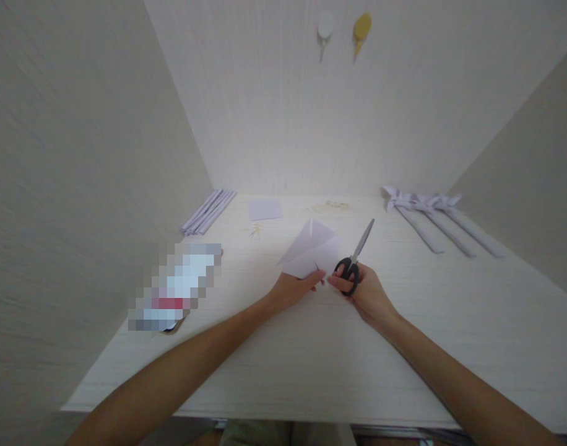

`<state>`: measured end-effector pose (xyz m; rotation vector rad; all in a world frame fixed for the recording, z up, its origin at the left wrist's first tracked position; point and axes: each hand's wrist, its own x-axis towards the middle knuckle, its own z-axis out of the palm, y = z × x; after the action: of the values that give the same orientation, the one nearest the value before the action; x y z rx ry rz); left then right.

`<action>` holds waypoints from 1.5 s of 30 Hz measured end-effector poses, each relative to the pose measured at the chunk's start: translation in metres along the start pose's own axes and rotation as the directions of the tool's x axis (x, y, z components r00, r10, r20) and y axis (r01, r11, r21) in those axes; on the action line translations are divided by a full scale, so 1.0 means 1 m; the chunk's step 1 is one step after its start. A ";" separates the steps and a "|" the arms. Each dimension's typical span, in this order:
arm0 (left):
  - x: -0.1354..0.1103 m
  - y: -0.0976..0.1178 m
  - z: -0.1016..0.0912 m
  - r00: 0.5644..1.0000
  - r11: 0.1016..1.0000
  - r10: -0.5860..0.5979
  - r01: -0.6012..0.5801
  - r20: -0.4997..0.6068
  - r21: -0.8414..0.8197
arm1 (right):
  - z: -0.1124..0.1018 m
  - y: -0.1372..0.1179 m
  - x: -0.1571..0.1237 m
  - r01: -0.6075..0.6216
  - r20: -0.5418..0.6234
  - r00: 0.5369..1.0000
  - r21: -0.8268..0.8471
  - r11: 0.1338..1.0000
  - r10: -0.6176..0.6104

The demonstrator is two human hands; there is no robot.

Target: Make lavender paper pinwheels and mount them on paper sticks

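Observation:
My left hand (296,287) pinches the near edge of a folded pale lilac paper (314,248), held just above the white table (311,359). My right hand (364,291) is closed through the black handles of a pair of scissors (355,254), whose grey blades point up and to the right, closed together. The two hands almost touch at the paper's near corner.
Several rolled paper sticks (208,212) lie at the back left, a small lilac square sheet (265,209) behind the hands, folded paper flowers with stems (432,214) at the back right. A blurred object (176,288) sits to the left. Walls enclose three sides.

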<state>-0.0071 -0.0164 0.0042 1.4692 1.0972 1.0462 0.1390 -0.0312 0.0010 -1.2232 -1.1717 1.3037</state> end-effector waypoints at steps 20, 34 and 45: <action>0.005 -0.002 -0.004 0.993 1.000 -0.018 0.019 0.119 -0.007 | -0.001 0.002 0.002 0.025 -0.043 0.999 0.026 0.999 -0.023; 0.009 -0.011 -0.006 0.983 0.999 -0.007 -0.002 0.181 0.049 | -0.002 0.003 0.004 0.040 -0.046 0.998 0.043 0.998 -0.038; 0.009 -0.015 -0.007 0.987 0.996 -0.035 0.021 0.156 0.091 | -0.004 0.008 0.004 0.052 -0.028 0.998 0.042 0.998 -0.051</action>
<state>-0.0135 -0.0045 -0.0087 1.5748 1.0592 0.8552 0.1424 -0.0272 -0.0070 -1.1692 -1.1433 1.2641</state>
